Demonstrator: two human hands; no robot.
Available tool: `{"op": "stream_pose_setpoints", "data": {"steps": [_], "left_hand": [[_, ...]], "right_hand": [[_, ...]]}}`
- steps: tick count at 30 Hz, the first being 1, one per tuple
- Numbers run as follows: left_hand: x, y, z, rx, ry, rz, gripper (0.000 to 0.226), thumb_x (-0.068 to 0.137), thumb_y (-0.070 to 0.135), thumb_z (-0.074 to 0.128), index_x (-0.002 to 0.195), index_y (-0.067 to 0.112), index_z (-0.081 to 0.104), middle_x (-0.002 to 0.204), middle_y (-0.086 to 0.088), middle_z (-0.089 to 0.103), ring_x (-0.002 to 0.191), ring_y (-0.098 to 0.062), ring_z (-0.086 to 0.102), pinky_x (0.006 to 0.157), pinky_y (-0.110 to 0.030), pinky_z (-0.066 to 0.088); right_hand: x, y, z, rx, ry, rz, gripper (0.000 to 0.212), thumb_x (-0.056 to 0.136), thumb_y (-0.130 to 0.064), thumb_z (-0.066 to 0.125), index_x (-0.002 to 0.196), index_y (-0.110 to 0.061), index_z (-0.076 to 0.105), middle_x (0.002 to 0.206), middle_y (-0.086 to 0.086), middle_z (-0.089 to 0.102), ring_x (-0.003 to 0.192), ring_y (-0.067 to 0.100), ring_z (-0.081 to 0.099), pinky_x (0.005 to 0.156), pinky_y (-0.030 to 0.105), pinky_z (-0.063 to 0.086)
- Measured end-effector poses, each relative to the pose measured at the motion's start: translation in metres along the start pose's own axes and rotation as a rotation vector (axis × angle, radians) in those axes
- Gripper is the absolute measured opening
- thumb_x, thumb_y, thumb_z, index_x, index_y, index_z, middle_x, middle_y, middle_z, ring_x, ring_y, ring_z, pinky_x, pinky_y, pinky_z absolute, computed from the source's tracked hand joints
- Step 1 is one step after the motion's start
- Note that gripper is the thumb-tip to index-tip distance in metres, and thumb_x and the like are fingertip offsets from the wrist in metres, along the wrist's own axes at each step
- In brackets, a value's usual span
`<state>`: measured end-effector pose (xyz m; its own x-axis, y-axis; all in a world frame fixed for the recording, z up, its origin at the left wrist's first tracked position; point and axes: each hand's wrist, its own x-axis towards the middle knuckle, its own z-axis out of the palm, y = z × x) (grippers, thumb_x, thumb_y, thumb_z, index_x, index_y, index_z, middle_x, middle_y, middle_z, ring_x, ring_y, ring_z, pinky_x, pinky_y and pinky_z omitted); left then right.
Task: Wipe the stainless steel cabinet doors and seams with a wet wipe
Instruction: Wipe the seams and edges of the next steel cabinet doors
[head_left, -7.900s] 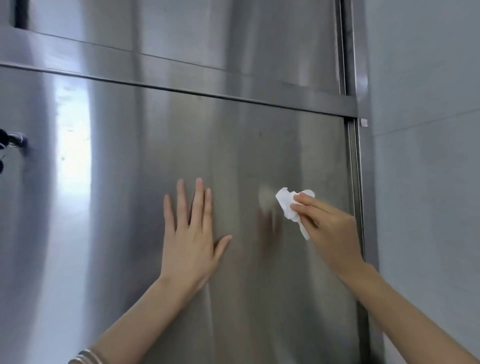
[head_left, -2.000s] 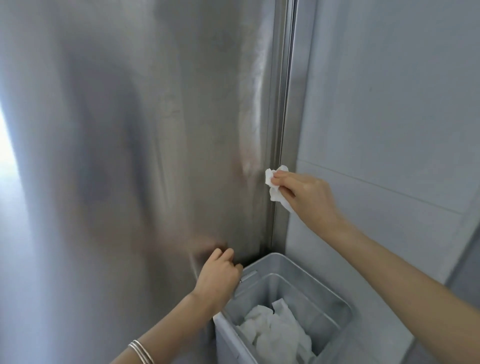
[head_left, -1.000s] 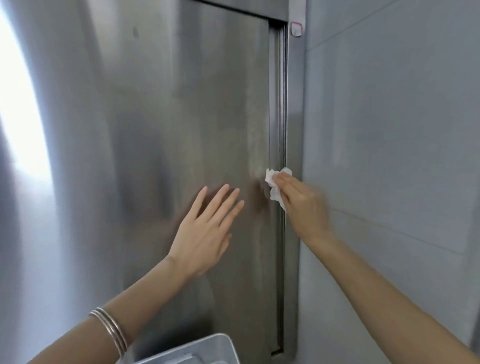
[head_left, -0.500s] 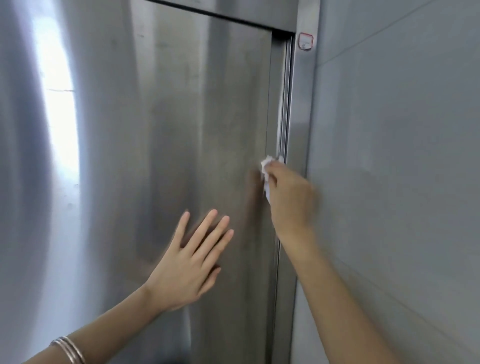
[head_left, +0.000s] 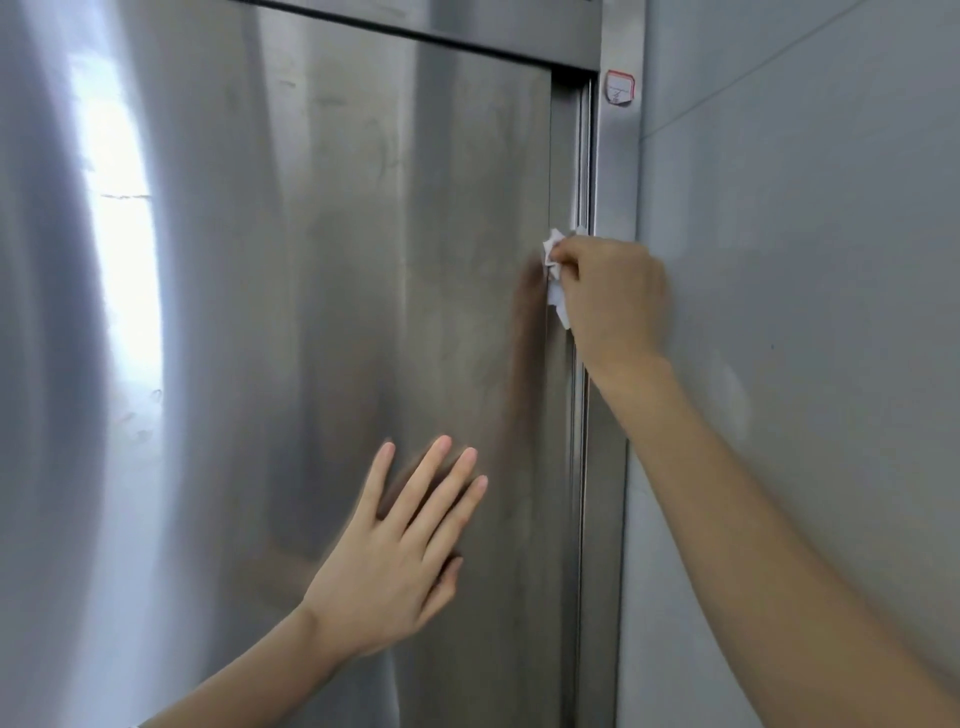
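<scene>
The door (head_left: 337, 270) takes up the left and middle of what I see, a tall steel sheet with a bright streak of glare near its left edge and faint smears across the middle. A steel rail (head_left: 467, 26) runs along above its top edge.

Low on the door, right of centre, is the left hand (head_left: 395, 561). Its fingers are straight and spread, pointing up and a little right, and it holds nothing. It is slightly blurred, so I cannot tell whether the palm lies on the steel or just off it.

The wipe (head_left: 553, 275) is at the door's right edge, about halfway up the part in view. It is a crumpled white wad with its long axis running up and down, in line with the seam (head_left: 581, 441). One end pokes up past the knuckles and the other hangs below the fingers. It shows only on the left side of the right hand (head_left: 610, 301), which grips it with curled fingers, the back of the hand turned outward, and presses it to the edge where door meets seam. The forearm comes in from the lower right.

The seam is a narrow upright channel between the door and the post (head_left: 615, 171). Above the wipe it runs bare to the door's top right corner; below, it runs on out of sight. A small red-edged sticker (head_left: 621, 88) sits high on the post. The grey wall (head_left: 805, 312) meets the post's right side, so there is little room that way and a broad stretch of door to the left.
</scene>
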<state>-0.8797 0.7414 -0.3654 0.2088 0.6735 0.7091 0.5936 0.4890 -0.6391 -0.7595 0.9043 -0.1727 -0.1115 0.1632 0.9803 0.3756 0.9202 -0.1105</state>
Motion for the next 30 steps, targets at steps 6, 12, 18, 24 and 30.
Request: {"op": "stream_pose_setpoints", "data": {"steps": [6,12,18,24,30], "left_hand": [[0.001,0.0,-0.004,-0.001,-0.01,0.001,0.07,0.089,0.039,0.042,0.149,0.006,0.027,0.159,-0.016,0.017,0.146,-0.037,0.013,0.115,-0.063,0.007],[0.003,-0.001,-0.009,0.021,-0.057,-0.011,0.071,0.088,0.038,0.044,0.149,0.006,0.028,0.158,-0.016,0.018,0.146,-0.037,0.012,0.114,-0.064,0.009],[0.003,-0.001,-0.009,0.013,-0.06,-0.017,0.071,0.088,0.039,0.043,0.149,0.006,0.028,0.158,-0.015,0.018,0.146,-0.036,0.012,0.114,-0.063,0.01],[0.004,-0.002,-0.014,0.005,-0.09,-0.008,0.071,0.085,0.039,0.046,0.147,0.006,0.033,0.157,-0.016,0.021,0.146,-0.036,0.013,0.114,-0.064,0.01],[0.005,0.003,-0.01,-0.055,-0.015,-0.005,0.074,0.082,0.033,0.048,0.147,0.001,0.031,0.159,-0.014,0.018,0.147,-0.028,0.014,0.116,-0.059,0.009]], "right_hand": [[-0.076,-0.004,-0.009,0.152,-0.008,-0.019,0.01,0.086,-0.008,0.063,0.084,-0.007,0.073,0.083,0.012,0.072,0.068,0.031,0.066,0.055,0.03,0.045],[0.027,-0.005,-0.008,-0.126,-0.089,-0.036,0.025,0.095,-0.015,0.046,0.106,-0.015,0.069,0.103,0.016,0.067,0.094,0.038,0.061,0.076,0.038,0.047],[-0.075,0.0,-0.009,0.077,-0.066,0.006,0.009,0.088,-0.011,0.063,0.089,-0.011,0.072,0.09,0.007,0.072,0.072,0.028,0.067,0.057,0.032,0.047],[-0.097,0.003,-0.004,-0.076,-0.268,0.054,0.017,0.091,-0.014,0.056,0.085,-0.018,0.072,0.08,0.007,0.07,0.071,0.028,0.063,0.052,0.026,0.032],[-0.132,-0.004,0.004,0.171,-0.006,0.164,0.008,0.081,-0.007,0.068,0.075,-0.012,0.07,0.066,0.007,0.067,0.059,0.027,0.063,0.05,0.028,0.043]]}}
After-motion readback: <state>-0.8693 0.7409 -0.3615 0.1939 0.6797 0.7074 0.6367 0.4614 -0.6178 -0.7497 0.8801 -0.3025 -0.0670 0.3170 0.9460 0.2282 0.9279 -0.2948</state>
